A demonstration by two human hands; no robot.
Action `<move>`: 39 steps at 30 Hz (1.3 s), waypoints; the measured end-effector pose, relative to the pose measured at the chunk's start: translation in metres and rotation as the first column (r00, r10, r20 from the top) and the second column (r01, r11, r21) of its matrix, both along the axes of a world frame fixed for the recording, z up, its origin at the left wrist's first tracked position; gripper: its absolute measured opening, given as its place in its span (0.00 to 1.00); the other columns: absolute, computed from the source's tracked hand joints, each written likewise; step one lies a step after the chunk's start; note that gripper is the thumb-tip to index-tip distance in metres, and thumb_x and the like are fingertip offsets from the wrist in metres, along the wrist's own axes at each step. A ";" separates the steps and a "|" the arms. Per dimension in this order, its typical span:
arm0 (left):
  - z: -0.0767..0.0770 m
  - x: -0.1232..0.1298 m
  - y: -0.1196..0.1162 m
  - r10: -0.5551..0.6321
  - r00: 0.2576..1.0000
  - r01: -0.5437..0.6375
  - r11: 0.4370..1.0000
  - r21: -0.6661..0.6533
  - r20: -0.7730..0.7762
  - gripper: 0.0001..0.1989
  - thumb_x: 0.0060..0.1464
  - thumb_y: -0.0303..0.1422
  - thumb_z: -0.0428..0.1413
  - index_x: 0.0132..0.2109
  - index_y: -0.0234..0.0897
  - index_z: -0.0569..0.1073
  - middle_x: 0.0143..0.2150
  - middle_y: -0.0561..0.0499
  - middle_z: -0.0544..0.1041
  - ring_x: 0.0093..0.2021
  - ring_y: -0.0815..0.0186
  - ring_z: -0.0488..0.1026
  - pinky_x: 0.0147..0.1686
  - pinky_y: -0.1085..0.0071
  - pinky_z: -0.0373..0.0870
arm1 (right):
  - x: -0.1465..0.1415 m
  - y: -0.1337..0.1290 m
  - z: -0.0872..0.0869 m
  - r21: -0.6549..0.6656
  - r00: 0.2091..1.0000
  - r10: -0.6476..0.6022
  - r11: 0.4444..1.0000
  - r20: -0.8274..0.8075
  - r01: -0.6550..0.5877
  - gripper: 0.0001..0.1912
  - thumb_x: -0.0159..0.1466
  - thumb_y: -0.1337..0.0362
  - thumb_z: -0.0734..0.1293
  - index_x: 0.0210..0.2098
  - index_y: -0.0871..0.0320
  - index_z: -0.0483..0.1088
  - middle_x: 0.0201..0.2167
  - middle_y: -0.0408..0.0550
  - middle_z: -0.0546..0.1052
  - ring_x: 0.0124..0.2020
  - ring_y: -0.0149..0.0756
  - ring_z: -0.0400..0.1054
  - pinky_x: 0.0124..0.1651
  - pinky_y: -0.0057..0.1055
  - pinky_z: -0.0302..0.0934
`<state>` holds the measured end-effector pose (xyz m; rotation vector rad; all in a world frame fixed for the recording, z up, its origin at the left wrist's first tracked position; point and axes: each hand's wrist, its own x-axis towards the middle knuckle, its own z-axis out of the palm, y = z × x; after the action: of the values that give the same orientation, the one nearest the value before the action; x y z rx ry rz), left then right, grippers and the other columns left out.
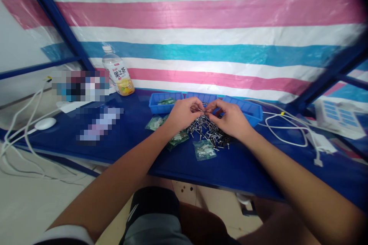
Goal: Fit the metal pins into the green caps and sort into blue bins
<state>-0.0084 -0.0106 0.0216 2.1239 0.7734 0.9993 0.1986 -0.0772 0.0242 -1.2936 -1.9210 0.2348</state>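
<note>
My left hand (183, 114) and my right hand (230, 118) meet fingertip to fingertip above a loose pile of thin metal pins (202, 128) that look like blind rivets. Both hands are closed in a pinch. Between them a thin metal pin (202, 111) shows faintly; its ends are hidden by the fingers. Under and beside my left wrist lie clear packets of pins, one packet (155, 123) to the left and another packet (177, 139) partly under the forearm. A further small packet (205, 151) rests in front of the pile, near the table's front edge.
Behind the hands stand three blue bins: a left bin (156, 110) holding packets, a middle bin (198, 95) and a right bin (257, 114). A drink bottle (118, 72) stands back left on the blue table (178, 165). White cables (287, 138) and a power strip (323, 141) lie right.
</note>
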 end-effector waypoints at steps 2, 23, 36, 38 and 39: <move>0.001 0.000 -0.001 -0.020 1.000 0.020 0.999 -0.046 0.011 0.06 0.54 0.27 0.63 0.40 0.40 0.77 0.40 0.49 0.85 0.41 0.62 0.83 0.46 0.62 0.81 | 0.000 0.000 -0.001 -0.003 1.000 0.004 1.000 -0.004 -0.004 0.04 0.65 0.65 0.69 0.40 0.52 0.73 0.37 0.47 0.83 0.34 0.38 0.77 0.39 0.38 0.71; -0.007 0.004 0.010 -0.064 0.978 0.121 0.950 -0.289 0.199 0.22 0.57 0.33 0.69 0.57 0.38 0.76 0.50 0.41 0.85 0.46 0.58 0.83 0.48 0.59 0.80 | -0.001 -0.002 0.001 -0.005 0.999 0.027 1.000 0.023 -0.027 0.25 0.63 0.67 0.65 0.60 0.53 0.69 0.35 0.45 0.78 0.32 0.37 0.73 0.40 0.38 0.70; -0.009 0.004 0.005 -0.153 0.987 0.161 0.974 -0.162 0.057 0.17 0.67 0.32 0.56 0.60 0.37 0.79 0.47 0.43 0.87 0.45 0.60 0.85 0.46 0.61 0.81 | 0.004 0.001 0.000 0.115 0.997 -0.032 0.993 0.068 0.024 0.08 0.70 0.61 0.66 0.42 0.53 0.78 0.38 0.50 0.80 0.37 0.40 0.75 0.39 0.40 0.71; -0.011 0.005 0.007 -0.163 0.983 0.176 0.969 -0.173 0.088 0.16 0.67 0.34 0.58 0.58 0.38 0.80 0.51 0.43 0.86 0.47 0.59 0.84 0.49 0.60 0.82 | 0.004 0.001 0.000 0.122 0.998 -0.030 0.992 0.046 0.025 0.07 0.70 0.62 0.67 0.42 0.53 0.79 0.39 0.50 0.80 0.36 0.39 0.75 0.39 0.39 0.72; -0.012 0.006 0.008 -0.165 0.981 0.181 0.967 -0.179 0.103 0.15 0.66 0.35 0.59 0.57 0.38 0.80 0.52 0.43 0.86 0.49 0.59 0.84 0.51 0.59 0.82 | 0.004 0.001 0.000 0.117 0.999 -0.030 0.993 0.039 0.025 0.06 0.69 0.63 0.68 0.42 0.53 0.79 0.40 0.50 0.80 0.35 0.38 0.75 0.39 0.39 0.72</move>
<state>-0.0027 -0.0028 0.0098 1.9355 0.6028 0.8840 0.2022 -0.0758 0.0241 -1.2550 -1.9196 0.0816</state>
